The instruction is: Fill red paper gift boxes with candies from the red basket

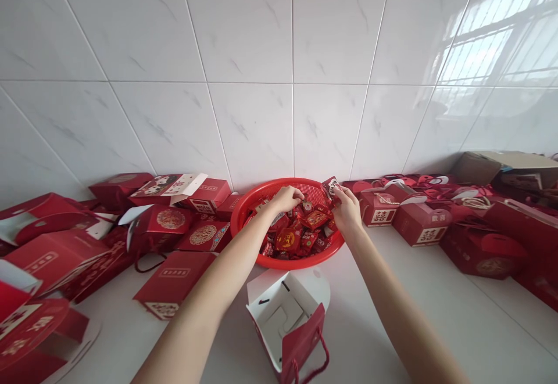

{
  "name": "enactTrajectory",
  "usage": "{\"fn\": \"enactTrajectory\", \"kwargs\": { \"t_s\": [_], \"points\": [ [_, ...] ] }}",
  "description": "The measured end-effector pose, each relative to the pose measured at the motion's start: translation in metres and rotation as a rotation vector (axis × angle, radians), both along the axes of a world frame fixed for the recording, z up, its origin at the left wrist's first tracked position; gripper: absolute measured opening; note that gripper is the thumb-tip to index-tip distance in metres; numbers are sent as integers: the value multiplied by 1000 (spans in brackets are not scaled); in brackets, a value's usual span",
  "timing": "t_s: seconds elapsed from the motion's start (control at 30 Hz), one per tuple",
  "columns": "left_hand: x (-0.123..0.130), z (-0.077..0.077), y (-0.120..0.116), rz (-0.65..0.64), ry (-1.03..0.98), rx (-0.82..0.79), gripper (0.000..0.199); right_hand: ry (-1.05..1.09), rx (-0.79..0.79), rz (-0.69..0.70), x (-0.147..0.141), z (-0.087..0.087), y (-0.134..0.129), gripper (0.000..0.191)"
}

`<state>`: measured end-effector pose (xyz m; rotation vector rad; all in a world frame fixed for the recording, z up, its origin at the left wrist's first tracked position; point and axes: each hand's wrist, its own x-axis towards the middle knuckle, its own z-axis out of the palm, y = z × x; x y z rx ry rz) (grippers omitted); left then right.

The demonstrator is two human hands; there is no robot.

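Observation:
A red plastic basket (244, 259) against the tiled wall holds many red-wrapped packets (314, 219). Over its back left part is my left hand (288, 198), fingers bent together above the packets; whatever they hold, if anything, is too small to name. At the basket's right rim my right hand (346, 208) grips a small red and white packet (332, 186) between thumb and fingers. An open gift box (285, 320), white inside with a red rope handle, stands in front of the basket. Its inside shows no packets.
Red gift boxes (172, 279) crowd the left side, some with lids up. More red boxes (422, 223) with rope handles line the right. A brown cardboard box (475, 169) stands at the back right. White tiles (248, 128) rise behind the white counter (361, 326).

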<state>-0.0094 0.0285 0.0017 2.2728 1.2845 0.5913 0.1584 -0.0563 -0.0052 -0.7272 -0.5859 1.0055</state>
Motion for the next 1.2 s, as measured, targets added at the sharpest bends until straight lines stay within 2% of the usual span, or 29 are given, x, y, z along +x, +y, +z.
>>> {"fn": "enactTrajectory", "kwargs": {
  "t_s": [0.07, 0.27, 0.4, 0.47, 0.73, 0.83, 0.97, 1.0, 1.2],
  "points": [
    [3, -1, -3, -60, 4, -34, 13, -8, 0, 2, 0, -1, 1, 23],
    [18, -2, -16, -212, 25, -118, 38, -5, -6, -4, 0, -3, 4, 18],
    [25, -4, -21, -235, 146, -138, 58, 1, -4, -15, 0, -4, 4, 19],
    [25, -3, -21, -212, 192, -115, 62, 8, 3, -21, 0, -5, 4, 21],
    [15, 9, -16, 5, 225, 163, 55, 66, 13, -7, 0, -4, 5, 25],
    [16, 11, -19, -48, 268, 177, 40, 82, 6, 16, 1, -4, 4, 28],
    [24, 7, -25, -162, 403, 95, 5, 91, -13, 63, 1, -3, 2, 32],
    [27, 6, -26, -169, 439, 80, 3, 94, -15, 72, 1, -2, 2, 33],
    [44, -4, -29, -133, 589, 77, 25, 97, -21, 105, 0, -1, 1, 32]
  ]
}}
